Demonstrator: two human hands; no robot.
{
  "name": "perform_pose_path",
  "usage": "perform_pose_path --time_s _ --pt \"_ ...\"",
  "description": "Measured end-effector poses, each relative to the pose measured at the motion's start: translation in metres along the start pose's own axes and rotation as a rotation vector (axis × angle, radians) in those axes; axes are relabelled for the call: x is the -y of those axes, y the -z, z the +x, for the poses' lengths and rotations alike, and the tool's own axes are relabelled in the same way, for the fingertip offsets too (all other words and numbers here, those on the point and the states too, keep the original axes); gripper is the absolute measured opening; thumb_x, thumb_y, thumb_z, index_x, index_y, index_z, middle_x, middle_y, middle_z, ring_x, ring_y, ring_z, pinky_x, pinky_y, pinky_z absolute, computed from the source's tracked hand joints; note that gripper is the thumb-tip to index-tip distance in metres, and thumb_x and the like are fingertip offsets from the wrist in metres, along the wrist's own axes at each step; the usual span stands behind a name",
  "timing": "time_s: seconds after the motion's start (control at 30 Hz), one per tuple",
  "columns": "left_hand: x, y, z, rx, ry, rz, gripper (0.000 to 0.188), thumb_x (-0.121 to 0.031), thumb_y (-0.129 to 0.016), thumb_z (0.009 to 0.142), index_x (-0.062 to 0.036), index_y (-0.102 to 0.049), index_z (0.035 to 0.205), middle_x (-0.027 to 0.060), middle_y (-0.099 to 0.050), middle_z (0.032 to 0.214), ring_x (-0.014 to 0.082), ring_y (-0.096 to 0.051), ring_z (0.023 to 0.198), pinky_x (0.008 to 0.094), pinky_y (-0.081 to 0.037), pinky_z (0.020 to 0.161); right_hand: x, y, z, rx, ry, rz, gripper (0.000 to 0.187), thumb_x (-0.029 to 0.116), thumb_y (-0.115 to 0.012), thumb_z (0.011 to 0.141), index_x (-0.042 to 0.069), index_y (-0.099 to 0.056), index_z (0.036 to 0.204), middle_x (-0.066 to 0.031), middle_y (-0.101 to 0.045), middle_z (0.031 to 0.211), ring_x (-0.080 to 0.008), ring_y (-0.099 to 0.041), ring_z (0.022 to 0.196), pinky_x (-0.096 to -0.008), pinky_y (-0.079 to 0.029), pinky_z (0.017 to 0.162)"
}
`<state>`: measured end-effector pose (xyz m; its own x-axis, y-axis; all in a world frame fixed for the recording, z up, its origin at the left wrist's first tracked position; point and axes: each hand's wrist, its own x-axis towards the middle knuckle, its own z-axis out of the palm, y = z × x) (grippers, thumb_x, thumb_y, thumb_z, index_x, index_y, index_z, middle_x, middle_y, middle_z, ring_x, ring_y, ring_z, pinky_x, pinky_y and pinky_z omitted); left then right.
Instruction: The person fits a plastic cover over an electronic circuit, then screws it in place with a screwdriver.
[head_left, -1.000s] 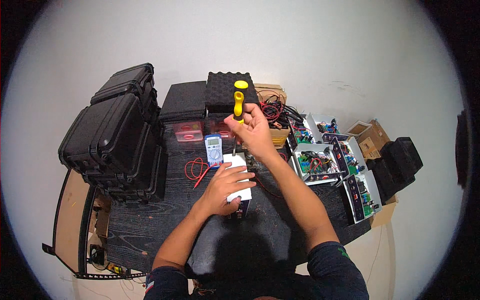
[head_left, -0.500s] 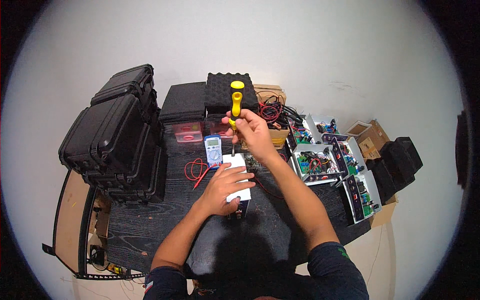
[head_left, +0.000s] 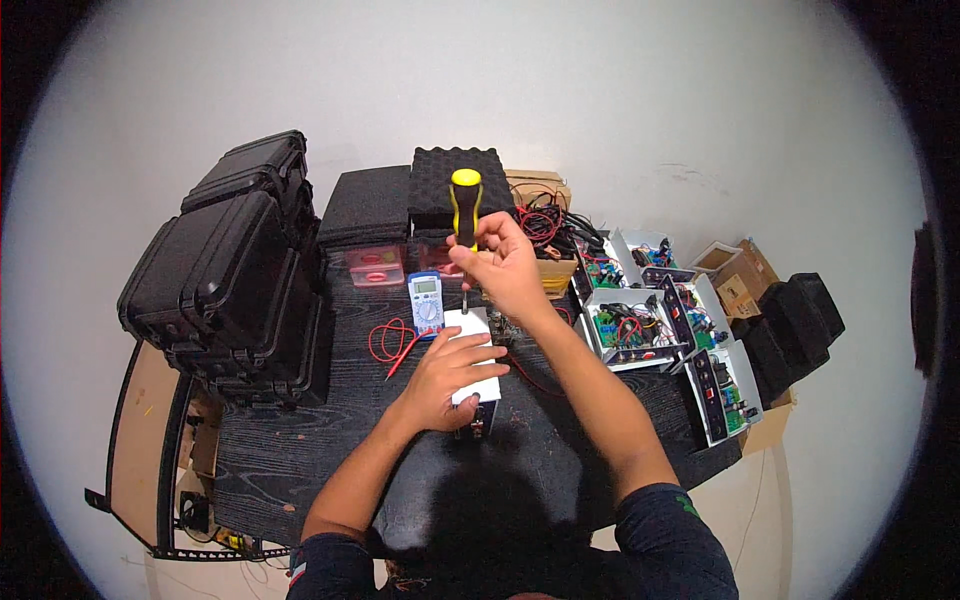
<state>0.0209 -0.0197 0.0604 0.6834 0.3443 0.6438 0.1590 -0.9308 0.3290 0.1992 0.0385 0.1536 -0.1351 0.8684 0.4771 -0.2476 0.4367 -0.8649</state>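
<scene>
My right hand (head_left: 505, 265) grips a yellow and black screwdriver (head_left: 466, 205) low on its handle, fingers closed round it. The screwdriver stands upright, its shaft reaching down to the far end of a white-topped box (head_left: 466, 321). Whether there is a screw under the tip is too small to tell. My left hand (head_left: 452, 378) lies flat across the top of the box with its fingers apart, steadying it. Just left of the box lies a blue-rimmed multimeter (head_left: 427, 302) with a red test probe (head_left: 403, 357) beside it.
Black hard cases (head_left: 225, 260) are stacked at the left. On the right sit several open white housings (head_left: 630, 325) with circuit boards and wires. Black foam (head_left: 457, 180), a pink-red plastic box (head_left: 376, 265) and a bundle of cables (head_left: 560, 228) line the back of the black table (head_left: 270, 450).
The screwdriver handle has turned, showing its black side now, and dipped slightly to the left. My right fingers have shifted round it. My left hand and the box have stayed put.
</scene>
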Motion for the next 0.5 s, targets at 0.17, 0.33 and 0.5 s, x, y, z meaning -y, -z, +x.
perform_pose_path --time_s 0.17,0.33,0.5 --pt "0.0 0.001 -0.001 0.001 0.0 0.008 0.055 -0.031 -0.058 0.081 -0.0153 -0.072 0.132 0.0089 -0.066 0.144 0.0352 -0.056 0.139 0.0611 -0.033 0.118 0.004 -0.004 0.0 -0.032 0.029 0.058 0.036 0.006 -0.073 0.099 0.002 -0.05 0.126 -0.0075 -0.07 0.104 -0.0096 -0.071 0.083 -0.0224 -0.057 0.066" --pt "0.001 -0.001 -0.001 -0.008 -0.008 0.003 0.056 -0.029 -0.059 0.08 -0.0153 -0.072 0.132 0.009 -0.066 0.143 0.035 -0.056 0.139 0.0613 -0.033 0.118 0.003 0.0 0.001 -0.045 -0.061 0.084 0.03 0.007 -0.072 0.099 0.0 -0.055 0.123 -0.0096 -0.072 0.112 -0.0095 -0.071 0.082 -0.0227 -0.057 0.066" --pt "0.0 0.001 0.0 0.0 -0.006 0.005 0.057 -0.028 -0.06 0.078 -0.0155 -0.072 0.133 0.009 -0.066 0.143 0.0347 -0.056 0.139 0.0614 -0.033 0.118 -0.001 -0.001 -0.001 -0.092 0.042 -0.088 0.027 0.014 -0.067 0.104 0.001 -0.06 0.127 -0.0094 -0.073 0.12 -0.0114 -0.073 0.085 -0.0248 -0.056 0.065"
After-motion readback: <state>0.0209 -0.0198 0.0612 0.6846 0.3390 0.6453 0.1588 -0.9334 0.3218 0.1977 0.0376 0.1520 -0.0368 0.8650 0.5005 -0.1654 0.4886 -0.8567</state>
